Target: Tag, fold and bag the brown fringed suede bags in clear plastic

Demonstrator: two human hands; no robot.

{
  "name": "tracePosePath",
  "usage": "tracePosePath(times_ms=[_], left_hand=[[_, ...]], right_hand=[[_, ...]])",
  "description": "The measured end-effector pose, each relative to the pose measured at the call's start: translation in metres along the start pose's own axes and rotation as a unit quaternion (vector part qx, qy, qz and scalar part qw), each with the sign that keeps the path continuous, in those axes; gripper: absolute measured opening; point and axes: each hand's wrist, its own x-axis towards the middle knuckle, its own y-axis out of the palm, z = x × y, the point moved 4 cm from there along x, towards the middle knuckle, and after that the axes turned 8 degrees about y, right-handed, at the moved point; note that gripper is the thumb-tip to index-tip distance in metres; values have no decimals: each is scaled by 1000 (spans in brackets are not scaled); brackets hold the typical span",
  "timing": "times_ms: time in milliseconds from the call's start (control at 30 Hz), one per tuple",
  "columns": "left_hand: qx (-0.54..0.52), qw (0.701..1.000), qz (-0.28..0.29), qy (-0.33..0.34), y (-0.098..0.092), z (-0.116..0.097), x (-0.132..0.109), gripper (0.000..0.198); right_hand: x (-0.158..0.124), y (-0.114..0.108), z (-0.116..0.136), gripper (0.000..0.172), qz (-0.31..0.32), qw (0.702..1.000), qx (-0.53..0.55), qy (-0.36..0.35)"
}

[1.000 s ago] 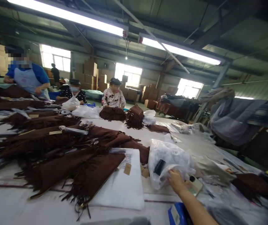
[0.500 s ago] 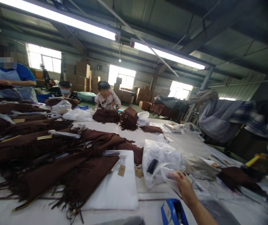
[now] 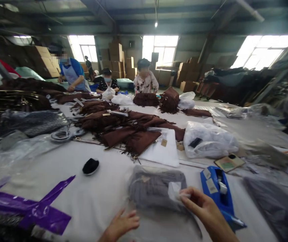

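My right hand (image 3: 201,205) pinches a small white packet (image 3: 174,190) between thumb and fingers. The packet hangs over a grey folded bag-like item (image 3: 154,186) in clear plastic, which lies on the table in front of me. Just left of that item is my left hand (image 3: 124,222), its fingers apart and nothing in them. A blue tape dispenser (image 3: 209,183) stands right of the grey item. Behind it sits a white plastic bag (image 3: 209,141) filled with pale, small pieces that I cannot make out; a dark patch shows on it.
Brown fringed bags (image 3: 123,126) spread across the middle. A black round pad (image 3: 90,166) lies left, beyond purple tape (image 3: 45,208) at the near left edge. A phone (image 3: 229,162) rests behind the dispenser. Co-workers sit and stand across the table.
My right hand has come from the white plastic bag to above the grey item, now with a white packet. My left hand has come into view. The view has turned left and down.
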Motion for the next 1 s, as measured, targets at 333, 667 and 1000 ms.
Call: tracePosePath(times_ms=[333,667,1000], left_hand=[[-562,779,-80,-266,32,-37,96,52],[-498,824,-59,-264,37,-30,83,55],[-400,848,-112,-329,36,0,87,62]], right_hand=[[-27,61,-35,38,-33,979,194,43],[-14,68,-63,55,-45,991,102,68],[0,53,-79,60,-78,986,100,108]])
